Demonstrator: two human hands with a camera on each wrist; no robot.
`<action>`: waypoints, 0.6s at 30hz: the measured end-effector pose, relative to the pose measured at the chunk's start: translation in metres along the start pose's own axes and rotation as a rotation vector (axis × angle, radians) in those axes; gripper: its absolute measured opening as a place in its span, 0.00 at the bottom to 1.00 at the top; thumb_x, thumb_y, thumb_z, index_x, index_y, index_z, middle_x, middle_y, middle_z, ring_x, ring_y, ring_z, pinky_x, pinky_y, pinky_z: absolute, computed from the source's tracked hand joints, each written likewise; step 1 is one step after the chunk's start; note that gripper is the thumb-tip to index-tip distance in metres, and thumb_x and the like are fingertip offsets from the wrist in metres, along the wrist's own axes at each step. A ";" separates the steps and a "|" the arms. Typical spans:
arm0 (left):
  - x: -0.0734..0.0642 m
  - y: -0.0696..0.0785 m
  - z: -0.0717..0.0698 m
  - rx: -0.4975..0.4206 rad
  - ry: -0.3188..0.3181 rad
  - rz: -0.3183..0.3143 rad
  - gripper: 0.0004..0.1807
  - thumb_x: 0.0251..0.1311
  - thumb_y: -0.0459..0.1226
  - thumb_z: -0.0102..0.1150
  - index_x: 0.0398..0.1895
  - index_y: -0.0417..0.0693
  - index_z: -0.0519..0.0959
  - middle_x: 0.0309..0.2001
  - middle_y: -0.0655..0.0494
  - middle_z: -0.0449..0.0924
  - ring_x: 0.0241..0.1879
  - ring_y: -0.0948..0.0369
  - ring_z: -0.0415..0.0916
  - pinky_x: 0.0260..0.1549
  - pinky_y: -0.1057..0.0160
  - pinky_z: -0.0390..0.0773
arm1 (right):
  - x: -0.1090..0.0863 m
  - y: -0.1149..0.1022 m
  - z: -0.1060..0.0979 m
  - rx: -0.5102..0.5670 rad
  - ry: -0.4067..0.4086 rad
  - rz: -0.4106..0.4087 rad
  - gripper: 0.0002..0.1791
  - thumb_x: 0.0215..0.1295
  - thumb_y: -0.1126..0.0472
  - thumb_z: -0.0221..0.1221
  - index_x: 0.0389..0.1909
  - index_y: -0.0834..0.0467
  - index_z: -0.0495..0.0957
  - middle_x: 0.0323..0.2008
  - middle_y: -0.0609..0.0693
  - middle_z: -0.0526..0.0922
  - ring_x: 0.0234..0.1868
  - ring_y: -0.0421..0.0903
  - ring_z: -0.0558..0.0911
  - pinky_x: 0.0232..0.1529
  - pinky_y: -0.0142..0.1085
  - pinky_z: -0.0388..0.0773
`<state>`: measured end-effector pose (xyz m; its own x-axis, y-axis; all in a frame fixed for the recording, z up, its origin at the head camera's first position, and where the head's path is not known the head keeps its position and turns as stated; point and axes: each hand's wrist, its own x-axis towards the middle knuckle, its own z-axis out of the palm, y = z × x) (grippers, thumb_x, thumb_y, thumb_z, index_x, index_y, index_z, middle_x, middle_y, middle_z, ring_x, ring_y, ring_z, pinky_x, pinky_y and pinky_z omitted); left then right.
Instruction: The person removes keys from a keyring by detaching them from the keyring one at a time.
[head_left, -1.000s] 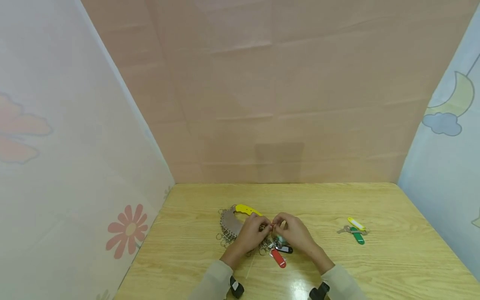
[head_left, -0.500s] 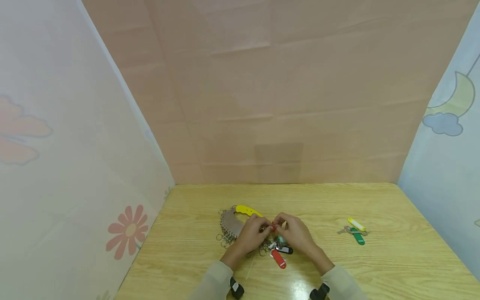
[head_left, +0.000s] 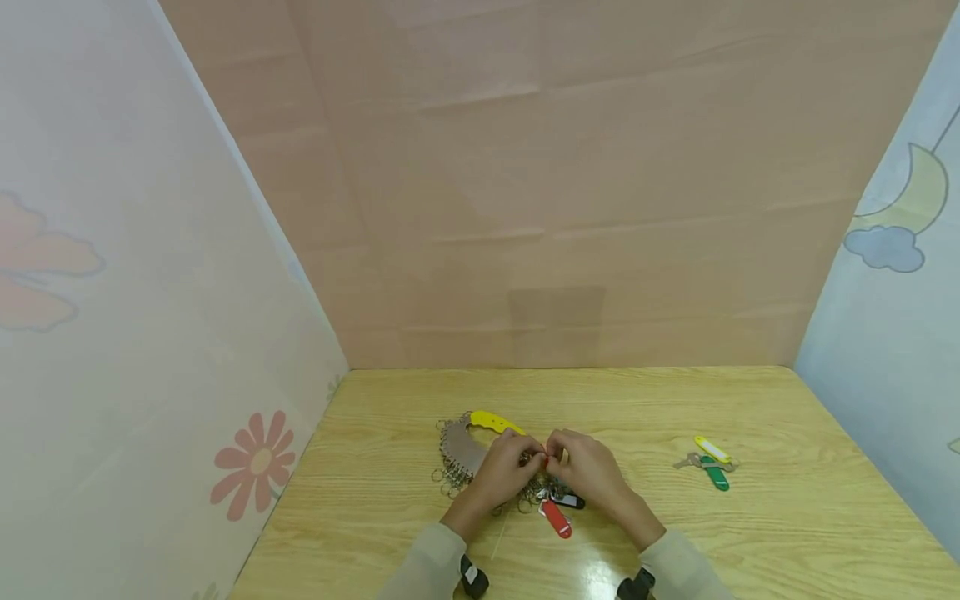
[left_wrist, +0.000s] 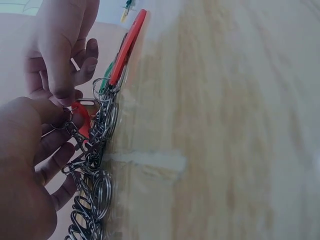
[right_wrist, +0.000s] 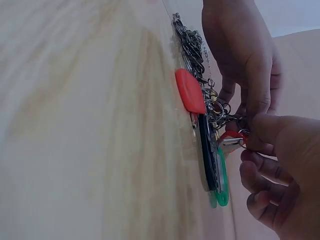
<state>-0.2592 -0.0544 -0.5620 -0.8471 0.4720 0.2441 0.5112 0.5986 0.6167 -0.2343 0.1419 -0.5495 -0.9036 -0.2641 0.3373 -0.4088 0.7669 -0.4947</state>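
Above a crescent-shaped metal key holder (head_left: 462, 446) with a yellow handle (head_left: 491, 421), both hands meet fingertip to fingertip. The left hand (head_left: 504, 468) pinches a metal clip and ring from the holder's edge. Opposite it, the right hand (head_left: 590, 473) pinches the ring end of a small red key tag (right_wrist: 231, 135); its white label shows in the right wrist view. Fingers partly hide this tag and ring. Many metal clips (left_wrist: 95, 195) and rings hang along the holder. Below the hands lie another red key tag (head_left: 557, 518), a black key tag (head_left: 567, 500) and a green one (right_wrist: 222, 182).
Farther right on the wooden table (head_left: 637, 542) lie a yellow key tag (head_left: 712, 449), a green key tag (head_left: 715, 472) and keys (head_left: 692, 460). A thin pale strip (head_left: 498, 537) is near the left forearm. Fabric walls stand at the back and both sides.
The right hand's fingers have shifted slightly at the pinched tag and hide more of the red, and more of the green tag below. The left hand has stayed in place.
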 end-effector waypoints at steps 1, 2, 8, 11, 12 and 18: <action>0.000 0.000 0.000 -0.001 0.002 0.000 0.08 0.78 0.43 0.61 0.44 0.58 0.90 0.40 0.67 0.87 0.38 0.70 0.67 0.39 0.70 0.69 | 0.000 0.000 0.000 0.006 0.002 0.000 0.12 0.59 0.64 0.72 0.30 0.46 0.79 0.28 0.36 0.79 0.22 0.31 0.65 0.23 0.28 0.64; 0.000 0.000 0.000 -0.002 0.004 -0.001 0.08 0.78 0.44 0.61 0.44 0.58 0.90 0.40 0.67 0.87 0.38 0.70 0.66 0.39 0.71 0.69 | 0.000 0.000 0.001 0.012 0.002 0.001 0.11 0.59 0.64 0.72 0.31 0.46 0.80 0.28 0.36 0.79 0.22 0.30 0.65 0.24 0.28 0.64; 0.000 0.001 -0.001 -0.003 0.014 0.004 0.08 0.77 0.43 0.62 0.43 0.58 0.90 0.39 0.66 0.88 0.37 0.70 0.66 0.38 0.71 0.68 | 0.001 0.000 -0.001 -0.017 0.008 -0.006 0.11 0.61 0.63 0.72 0.31 0.46 0.80 0.29 0.35 0.81 0.21 0.30 0.65 0.23 0.28 0.64; 0.000 0.001 -0.002 -0.001 0.013 0.003 0.08 0.77 0.43 0.62 0.44 0.58 0.90 0.39 0.66 0.88 0.37 0.70 0.66 0.39 0.71 0.68 | 0.001 0.000 0.000 -0.049 0.024 -0.026 0.12 0.61 0.62 0.74 0.30 0.44 0.80 0.28 0.34 0.81 0.21 0.30 0.64 0.22 0.28 0.63; 0.000 0.002 -0.002 -0.001 0.011 0.002 0.08 0.77 0.43 0.62 0.44 0.58 0.90 0.39 0.66 0.88 0.37 0.70 0.66 0.39 0.71 0.68 | 0.001 0.000 0.000 -0.054 0.028 -0.033 0.13 0.60 0.61 0.74 0.30 0.44 0.79 0.28 0.34 0.81 0.20 0.30 0.64 0.22 0.28 0.63; -0.001 0.003 -0.001 -0.003 0.013 0.012 0.08 0.77 0.43 0.62 0.43 0.58 0.90 0.38 0.67 0.88 0.36 0.71 0.66 0.39 0.71 0.67 | 0.000 0.002 0.002 -0.074 0.052 -0.093 0.14 0.58 0.63 0.75 0.29 0.44 0.78 0.26 0.35 0.78 0.20 0.30 0.63 0.21 0.27 0.62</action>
<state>-0.2575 -0.0541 -0.5595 -0.8430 0.4704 0.2610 0.5206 0.5910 0.6161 -0.2355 0.1422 -0.5517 -0.8537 -0.3066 0.4210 -0.4780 0.7823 -0.3995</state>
